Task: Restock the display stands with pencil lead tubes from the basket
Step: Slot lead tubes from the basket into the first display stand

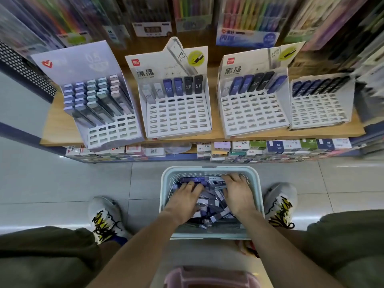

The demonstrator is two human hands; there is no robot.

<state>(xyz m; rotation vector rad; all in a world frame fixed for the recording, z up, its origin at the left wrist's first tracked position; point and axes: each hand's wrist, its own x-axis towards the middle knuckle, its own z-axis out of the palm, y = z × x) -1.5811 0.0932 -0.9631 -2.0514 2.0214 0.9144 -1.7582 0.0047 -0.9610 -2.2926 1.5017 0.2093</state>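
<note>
Even, bright indoor light is falling from above, and almost no hard shadows are showing. The glossy floor tiles (62, 179) are reflecting pale streaks of glare at the left side. The wide lens is bending the wooden shelf (60, 129) into a curve and is stretching the corners. The hanging pen packs (247, 21) at the top are looking soft and blurred, and the right edge is smearing strongly. The middle display stand (176, 113) is appearing sharp, with readable print. The basket (209, 169) is also looking quite clear.
</note>
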